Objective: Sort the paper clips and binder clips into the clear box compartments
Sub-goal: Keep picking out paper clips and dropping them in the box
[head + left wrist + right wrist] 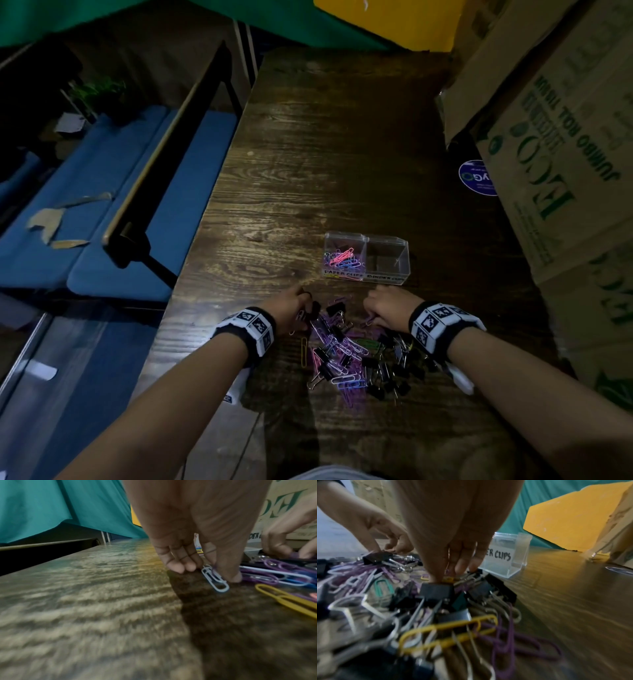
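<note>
While both hands worked the far edge of the pile (356, 349), the left hand (197, 545) pinched a pale blue clip (215, 579) between thumb and fingertips, its low end touching the bench (85, 601). The right hand (453, 545) had its fingers curled down into a tangle of black binder clips (436, 592) and paper clips; whether it actually held one I could not tell. Beyond the hands, at twelve o'clock, sat the box (366, 257): paper clips in the left compartment, the right one apparently empty. To do this well, I judged each hand should lift a single clip free of its neighbours, check its kind, then drop it over the matching label.
</note>
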`<state>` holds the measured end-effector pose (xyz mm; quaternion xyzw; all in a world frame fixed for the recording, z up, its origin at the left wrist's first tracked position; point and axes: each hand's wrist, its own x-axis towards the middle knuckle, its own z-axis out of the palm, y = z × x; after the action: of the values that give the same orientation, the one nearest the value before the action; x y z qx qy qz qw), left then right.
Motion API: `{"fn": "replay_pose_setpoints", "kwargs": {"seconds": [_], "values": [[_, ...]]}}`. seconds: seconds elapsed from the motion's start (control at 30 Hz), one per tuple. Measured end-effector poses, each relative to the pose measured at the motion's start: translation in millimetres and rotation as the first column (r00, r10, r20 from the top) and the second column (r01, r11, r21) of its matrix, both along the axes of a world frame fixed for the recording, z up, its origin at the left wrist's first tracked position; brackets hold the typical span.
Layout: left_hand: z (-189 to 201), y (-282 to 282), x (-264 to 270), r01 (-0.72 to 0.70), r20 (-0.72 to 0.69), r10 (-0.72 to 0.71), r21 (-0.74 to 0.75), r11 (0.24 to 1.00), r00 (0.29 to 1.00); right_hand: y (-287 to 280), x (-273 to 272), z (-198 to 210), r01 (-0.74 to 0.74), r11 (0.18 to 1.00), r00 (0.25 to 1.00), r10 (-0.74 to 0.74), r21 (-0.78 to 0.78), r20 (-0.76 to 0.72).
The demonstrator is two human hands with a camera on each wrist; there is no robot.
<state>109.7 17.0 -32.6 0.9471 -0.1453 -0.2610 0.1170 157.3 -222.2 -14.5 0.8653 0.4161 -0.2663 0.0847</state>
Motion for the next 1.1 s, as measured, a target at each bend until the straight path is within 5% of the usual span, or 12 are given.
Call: {"fn": "replay_pose_setpoints", "kwargs": {"seconds": [0.43, 0.7, 0.93, 1.1], "values": [[6.3, -9.3, 1.9, 0.161, 0.010, -0.162, 0.094, 0.982, 0.987, 3.3, 3.2, 3.3, 0.220, 0.974, 0.963, -0.207, 0.058, -0.172], [14.7, -4.7, 2.1, 0.152, -0.040, -0.150, 0.080, 0.985, 0.988, -2.1, -2.2, 14.4, 0.524, 0.837, 0.835, -0.467, 0.160, -0.291], [25.4, 0.6, -1.6, -0.034, 0.026, 0.034, 0.015, 0.999, 0.999, -6.4, -9.4, 12.3, 0.696, 0.707, 0.702, -0.636, 0.123, -0.321], [25.8, 0.2, -7.2, -0.229, -0.007, 0.229, -0.062, 0.971, 0.973, -4.9, -9.5, 22.3, 0.702, 0.708, 0.687, -0.646, 0.074, -0.331]]}}
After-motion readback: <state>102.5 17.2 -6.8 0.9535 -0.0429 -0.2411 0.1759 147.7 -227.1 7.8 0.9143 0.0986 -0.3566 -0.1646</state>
